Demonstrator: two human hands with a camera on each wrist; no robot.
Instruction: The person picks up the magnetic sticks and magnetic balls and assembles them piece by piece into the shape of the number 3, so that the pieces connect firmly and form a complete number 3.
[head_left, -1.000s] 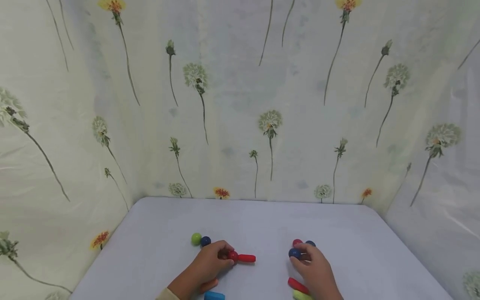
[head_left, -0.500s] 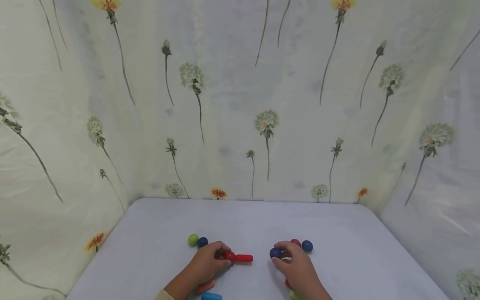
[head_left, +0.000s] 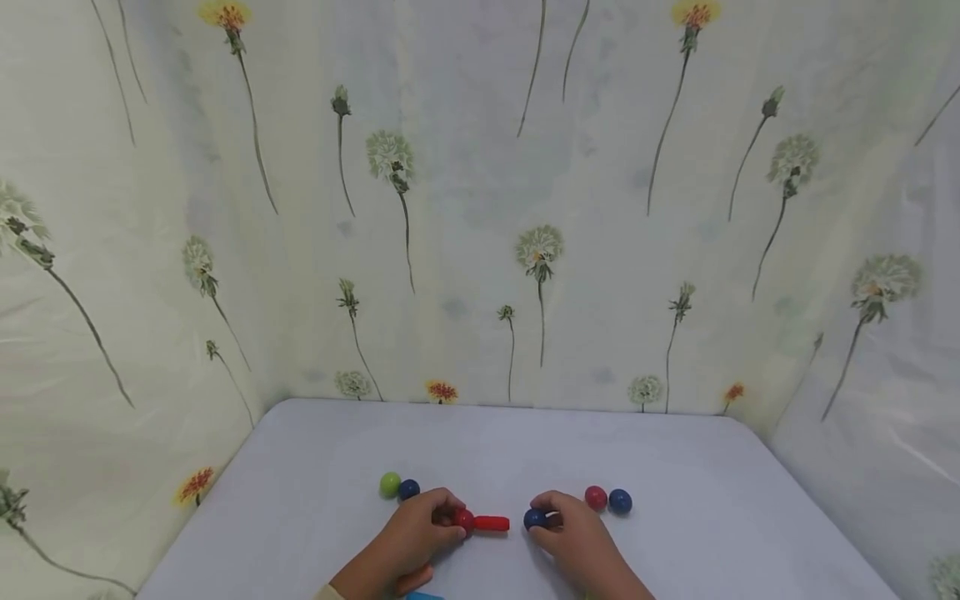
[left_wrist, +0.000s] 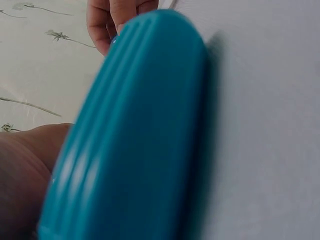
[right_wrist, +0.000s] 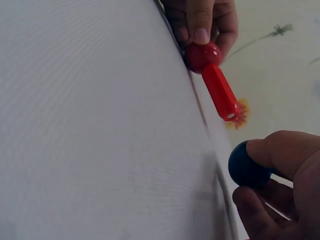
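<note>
My left hand [head_left: 420, 529] pinches a red ball [head_left: 464, 521], and a red stick [head_left: 492, 523] juts from that ball toward the right. In the right wrist view the red stick [right_wrist: 220, 93] meets the red ball [right_wrist: 202, 57], its free end pointing toward my right hand [right_wrist: 285, 180]. Between thumb and fingers, my right hand [head_left: 581, 537] grips a dark blue ball [head_left: 535, 518], a short gap from the stick's free end. The blue ball [right_wrist: 248, 166] touches neither the stick nor the red ball.
A green ball [head_left: 390, 484] and a blue ball [head_left: 408, 489] lie behind my left hand. Another red ball [head_left: 596, 498] and blue ball [head_left: 620, 501] lie behind my right. Near my left wrist are an orange piece [head_left: 415, 578] and a blue piece [left_wrist: 135, 130], large in the left wrist view.
My right hand has moved left with the blue ball, closer to the red stick, uncovering the red and blue balls behind it. My left hand has stayed nearly still.
</note>
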